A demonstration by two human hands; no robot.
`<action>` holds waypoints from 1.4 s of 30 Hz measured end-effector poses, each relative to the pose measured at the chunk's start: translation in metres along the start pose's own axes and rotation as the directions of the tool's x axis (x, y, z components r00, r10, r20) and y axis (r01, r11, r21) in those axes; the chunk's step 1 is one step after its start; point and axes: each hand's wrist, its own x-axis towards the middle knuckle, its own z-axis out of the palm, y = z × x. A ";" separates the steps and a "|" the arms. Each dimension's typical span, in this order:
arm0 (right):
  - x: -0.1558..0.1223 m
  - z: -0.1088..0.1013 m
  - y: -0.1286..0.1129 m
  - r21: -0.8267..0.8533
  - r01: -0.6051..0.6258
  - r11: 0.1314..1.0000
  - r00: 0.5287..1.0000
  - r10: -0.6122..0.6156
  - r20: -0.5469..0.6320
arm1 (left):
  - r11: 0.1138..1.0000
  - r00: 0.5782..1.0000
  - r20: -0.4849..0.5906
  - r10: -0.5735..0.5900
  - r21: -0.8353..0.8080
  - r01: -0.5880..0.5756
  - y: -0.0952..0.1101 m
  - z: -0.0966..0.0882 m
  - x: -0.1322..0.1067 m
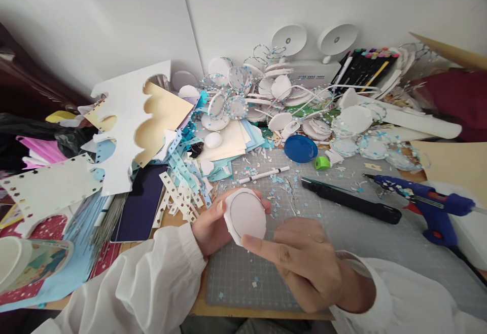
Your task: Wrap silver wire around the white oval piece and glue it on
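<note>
My left hand (213, 226) holds a white disc (249, 216) over the cutting mat (236, 278), its fingers closed around the left and far edges. A round outline shows on the disc's face, inside an uneven rim that looks roughly cut. The index finger of my right hand (304, 260) is stretched out, its tip touching the disc's lower left edge. The other fingers of that hand are bent, and nothing shows in them. Just beyond the disc lies a white pen (264, 174), with small blue and white paper scraps around it.
To the right lie a black craft knife (352, 199) and a blue glue gun (422, 202). A blue round lid (300, 148) sits ahead, before piled white discs. Punched paper strips (178, 197), a dark phone (139, 205) and a paper cup (34, 263) are on the left.
</note>
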 end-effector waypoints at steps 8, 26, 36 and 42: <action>0.001 -0.001 -0.001 -0.074 0.010 0.997 1.000 -0.010 0.009 | 1.000 1.000 -0.003 -0.018 -0.006 0.018 0.001 0.003 0.000; -0.002 -0.001 0.002 -0.147 0.043 0.988 0.999 -0.038 0.038 | 0.999 0.999 0.044 -0.022 -0.043 0.024 0.000 0.002 -0.001; -0.001 -0.008 -0.002 -0.233 0.078 0.969 0.997 -0.071 0.037 | 0.998 0.999 0.002 -0.037 -0.059 0.037 0.002 0.006 -0.001; 0.001 -0.010 -0.003 -0.253 0.061 0.966 0.998 -0.053 0.039 | 0.997 0.999 -0.004 -0.050 -0.058 0.050 0.003 0.008 -0.001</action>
